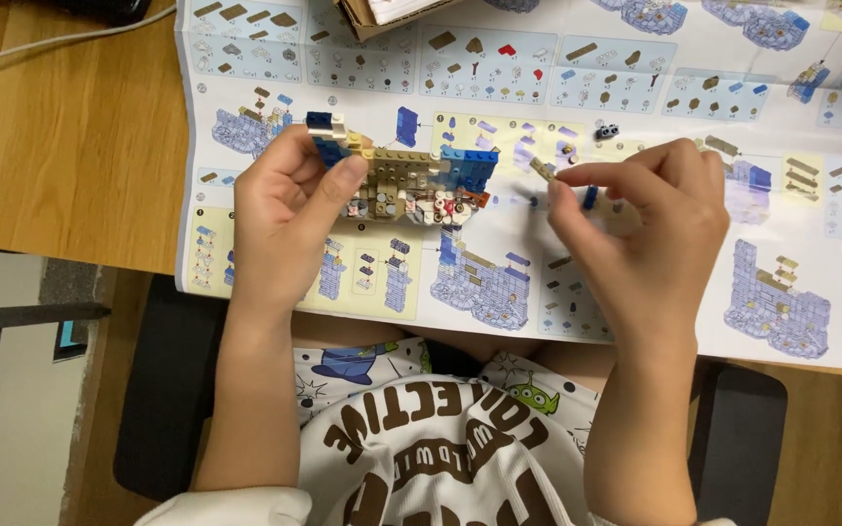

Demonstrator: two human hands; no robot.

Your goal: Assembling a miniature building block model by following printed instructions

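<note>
My left hand (283, 209) grips a small brick model (411, 175) built of tan, blue and white pieces, thumb pressed on its left end, holding it above the paper. To its right, my right hand (650, 229) pinches a tiny tan piece (542, 169) between thumb and forefinger, a few centimetres from the model's right end. A small blue piece (590, 198) shows just under those fingers. Both hands hover over a large printed instruction sheet (635, 88) spread on the wooden table (70, 146).
A small dark brick piece (607, 130) lies loose on the sheet. A cardboard box corner (382, 15) sits at the top edge. A white cable (41, 44) crosses the table's far left. My lap, in a printed shirt (440, 448), and a dark chair (163, 390) lie below.
</note>
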